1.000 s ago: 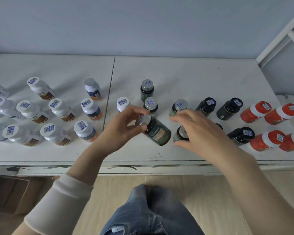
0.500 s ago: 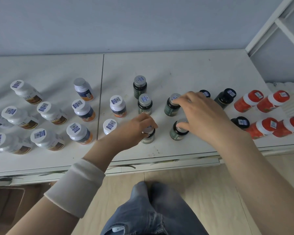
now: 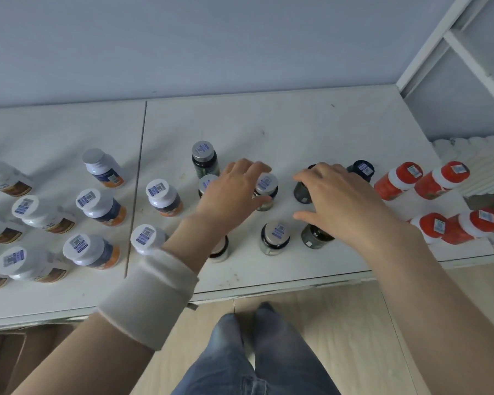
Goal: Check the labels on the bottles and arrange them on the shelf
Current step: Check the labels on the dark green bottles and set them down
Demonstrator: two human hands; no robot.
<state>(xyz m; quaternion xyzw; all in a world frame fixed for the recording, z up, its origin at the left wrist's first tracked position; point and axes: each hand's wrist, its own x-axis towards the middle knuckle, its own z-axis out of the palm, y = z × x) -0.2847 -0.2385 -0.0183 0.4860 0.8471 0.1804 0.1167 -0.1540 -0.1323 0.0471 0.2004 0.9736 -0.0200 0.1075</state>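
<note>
Dark green bottles with silver barcode caps stand in the middle of the white shelf top [image 3: 268, 124]. My left hand [image 3: 231, 195] is spread, with its fingers over and its thumb beside one of them, a green bottle [image 3: 265, 192]. Another green bottle [image 3: 218, 249] stands half hidden under my left wrist. My right hand [image 3: 340, 201] hovers with fingers apart above two dark bottles, the rear one [image 3: 302, 193] and the front one [image 3: 314, 238]. Neither hand holds anything. More green bottles stand at the back [image 3: 204, 159] and the front [image 3: 275, 238].
White bottles with blue-orange labels [image 3: 100, 206] and brown labels [image 3: 40, 213] fill the left side. Red bottles [image 3: 397, 181] and a black-capped bottle [image 3: 361, 169] stand at the right. A white shelf frame [image 3: 468, 61] rises at the right; a cardboard box [image 3: 0, 360] sits below left.
My left hand stood the tilted green bottle upright at the front, let go and moved back to the middle row. My right hand shifted right over the dark bottles.
</note>
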